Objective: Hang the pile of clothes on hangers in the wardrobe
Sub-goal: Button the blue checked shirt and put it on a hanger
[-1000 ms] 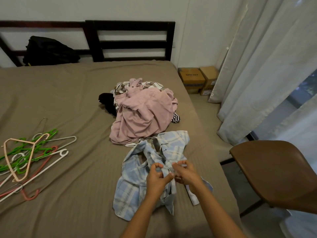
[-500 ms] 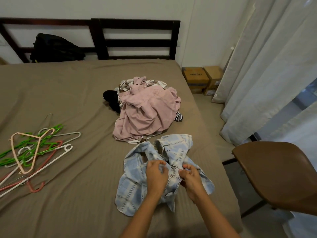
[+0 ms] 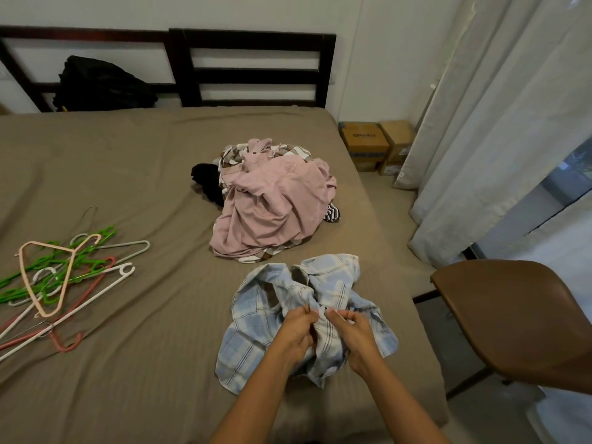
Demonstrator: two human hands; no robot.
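Note:
A light blue plaid shirt [image 3: 256, 318] lies crumpled on the brown bed [image 3: 137, 161], near its front right corner. My left hand [image 3: 296, 334] and my right hand [image 3: 354, 334] sit side by side on the shirt's middle, each pinching a fold of its front edge between thumb and fingers. Behind the shirt is the pile of clothes [image 3: 275, 203], a pink garment on top with checked, striped and black pieces under it. Several plastic hangers [image 3: 54, 277] in green, white, pink and peach lie in a heap on the left of the bed.
A brown chair [image 3: 512, 322] stands close to the bed's right side. White curtains [image 3: 499, 107] hang at the right, with two cardboard boxes [image 3: 378, 144] on the floor behind the bed corner. A black bag [image 3: 99, 83] leans on the dark headboard [image 3: 253, 70].
Both hands have dropped from slightly above the shirt down onto it and shifted their pinch along its front edge. The view has tilted a little.

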